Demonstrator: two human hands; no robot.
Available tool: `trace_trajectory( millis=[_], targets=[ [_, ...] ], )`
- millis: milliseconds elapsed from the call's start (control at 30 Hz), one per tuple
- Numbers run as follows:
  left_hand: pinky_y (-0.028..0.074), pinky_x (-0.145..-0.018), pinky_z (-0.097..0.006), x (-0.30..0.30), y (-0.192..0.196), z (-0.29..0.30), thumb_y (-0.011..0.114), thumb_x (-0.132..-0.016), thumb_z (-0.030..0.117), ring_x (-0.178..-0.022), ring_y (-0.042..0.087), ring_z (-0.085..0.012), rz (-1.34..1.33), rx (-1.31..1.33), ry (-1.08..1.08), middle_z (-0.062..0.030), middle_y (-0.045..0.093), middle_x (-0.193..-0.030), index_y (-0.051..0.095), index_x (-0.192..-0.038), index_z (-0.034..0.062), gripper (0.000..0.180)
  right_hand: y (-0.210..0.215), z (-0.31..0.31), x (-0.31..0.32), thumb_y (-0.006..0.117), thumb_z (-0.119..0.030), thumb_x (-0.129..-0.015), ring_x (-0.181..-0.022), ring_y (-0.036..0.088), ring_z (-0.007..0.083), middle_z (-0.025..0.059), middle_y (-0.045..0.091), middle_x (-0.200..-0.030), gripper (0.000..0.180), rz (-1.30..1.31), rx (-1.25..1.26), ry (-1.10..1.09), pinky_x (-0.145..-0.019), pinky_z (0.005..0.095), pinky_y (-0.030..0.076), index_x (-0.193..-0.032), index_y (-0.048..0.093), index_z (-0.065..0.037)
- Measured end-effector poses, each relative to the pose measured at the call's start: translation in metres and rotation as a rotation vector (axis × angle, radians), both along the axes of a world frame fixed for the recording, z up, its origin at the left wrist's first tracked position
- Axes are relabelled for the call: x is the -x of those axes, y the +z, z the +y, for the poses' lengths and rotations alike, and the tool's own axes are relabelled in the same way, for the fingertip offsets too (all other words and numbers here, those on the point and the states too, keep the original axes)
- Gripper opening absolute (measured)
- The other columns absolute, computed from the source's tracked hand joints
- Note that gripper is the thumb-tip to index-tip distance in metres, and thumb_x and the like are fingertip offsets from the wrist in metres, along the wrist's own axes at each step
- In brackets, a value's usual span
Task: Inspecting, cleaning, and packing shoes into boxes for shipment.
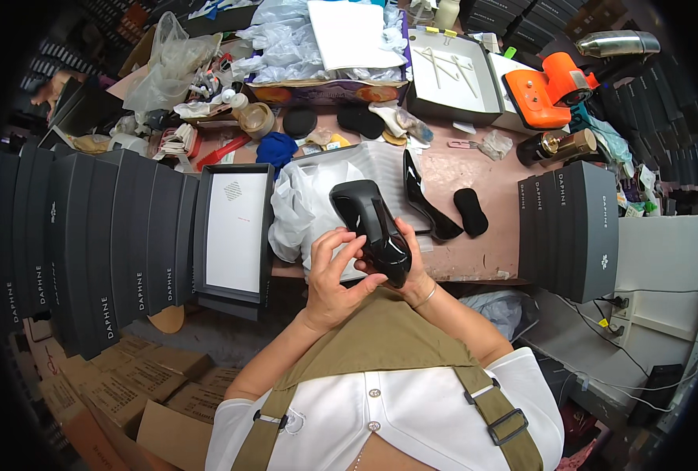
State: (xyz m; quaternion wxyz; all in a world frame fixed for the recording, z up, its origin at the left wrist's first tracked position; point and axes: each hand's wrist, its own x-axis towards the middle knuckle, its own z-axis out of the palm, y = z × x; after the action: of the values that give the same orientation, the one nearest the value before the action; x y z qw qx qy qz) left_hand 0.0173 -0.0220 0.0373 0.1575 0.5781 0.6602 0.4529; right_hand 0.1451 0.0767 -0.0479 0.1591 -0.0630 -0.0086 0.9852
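A glossy black high-heeled shoe (386,245) is held up in front of my apron, its sole and heel turned toward me. My right hand (416,271) wraps round its right side. My left hand (335,276) meets it from the left, with curled fingertips by the side and the thumb against the toe end. The matching high-heeled shoe (423,202) lies on the table just beyond, to the right. Beside it is a black oval pad (470,213). White tissue paper (294,208) is spread behind my left hand.
Dark shoe boxes stand in rows at left (121,243) and right (572,228). A lidless shoe box (235,228) with white lining sits left of the tissue. Farther back are a carton of crumpled tissue (317,93), a tray with white rods (452,78) and an orange device (549,90).
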Motion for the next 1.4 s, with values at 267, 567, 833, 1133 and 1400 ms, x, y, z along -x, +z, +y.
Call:
trace_trajectory(
  millis=[267, 567, 833, 1133, 1400],
  targets=[
    [0.038, -0.096, -0.033, 0.009, -0.047, -0.014, 0.068, -0.086, 0.021, -0.106, 0.050, -0.0194, -0.727, -0.009, 0.171, -0.0091, 0.054, -0.109, 0.055, -0.108, 0.0002, 0.033, 0.025, 0.001, 0.002, 0.050, -0.051, -0.085, -0.096, 0.061, 0.0355, 0.0301, 0.032, -0.141, 0.086, 0.210, 0.130, -0.033, -0.079, 0.0422, 0.056, -0.144, 0.021, 0.003],
    [0.044, -0.089, -0.025, 0.013, -0.063, 0.005, 0.063, -0.091, 0.020, -0.098, 0.056, -0.0102, -1.356, 0.079, 0.039, -0.0057, 0.059, -0.112, 0.050, -0.122, 0.0005, 0.039, 0.025, -0.013, -0.045, 0.062, -0.050, -0.082, -0.100, 0.061, 0.0333, 0.0263, 0.041, -0.136, 0.084, -0.107, -0.196, 0.225, -0.073, 0.0405, 0.056, -0.141, 0.030, 0.001],
    [0.044, -0.093, -0.037, 0.143, -0.009, 0.029, 0.067, -0.078, 0.006, -0.112, 0.054, -0.0249, 0.195, 0.293, 0.339, -0.0146, 0.058, -0.115, 0.050, -0.130, 0.0072, 0.055, 0.030, 0.010, -0.079, 0.076, -0.052, -0.066, -0.089, 0.066, 0.0253, 0.0226, 0.054, -0.123, 0.097, -0.312, -0.561, 0.119, -0.074, 0.0349, 0.055, -0.134, 0.038, 0.007],
    [0.047, -0.083, -0.040, 0.218, -0.018, 0.070, 0.057, -0.088, 0.021, -0.084, 0.062, -0.0254, 0.174, 0.652, -0.394, -0.0080, 0.066, -0.091, 0.066, -0.092, 0.0021, 0.022, 0.032, 0.014, -0.066, 0.065, -0.065, -0.073, -0.086, 0.063, 0.0259, 0.0259, 0.031, -0.143, 0.108, -0.009, -0.323, 0.064, -0.053, 0.0288, 0.054, -0.145, 0.020, 0.003],
    [0.045, -0.070, -0.023, 0.257, 0.161, 0.009, 0.061, -0.089, 0.008, -0.079, 0.056, -0.0101, 0.325, -0.305, 0.485, -0.0011, 0.062, -0.087, 0.063, -0.094, -0.0018, 0.011, 0.024, 0.018, -0.052, 0.059, -0.066, -0.078, -0.071, 0.055, 0.0242, 0.0273, 0.030, -0.142, 0.100, 0.020, -0.085, -0.022, -0.045, 0.0265, 0.050, -0.147, 0.016, -0.007]
  ],
)
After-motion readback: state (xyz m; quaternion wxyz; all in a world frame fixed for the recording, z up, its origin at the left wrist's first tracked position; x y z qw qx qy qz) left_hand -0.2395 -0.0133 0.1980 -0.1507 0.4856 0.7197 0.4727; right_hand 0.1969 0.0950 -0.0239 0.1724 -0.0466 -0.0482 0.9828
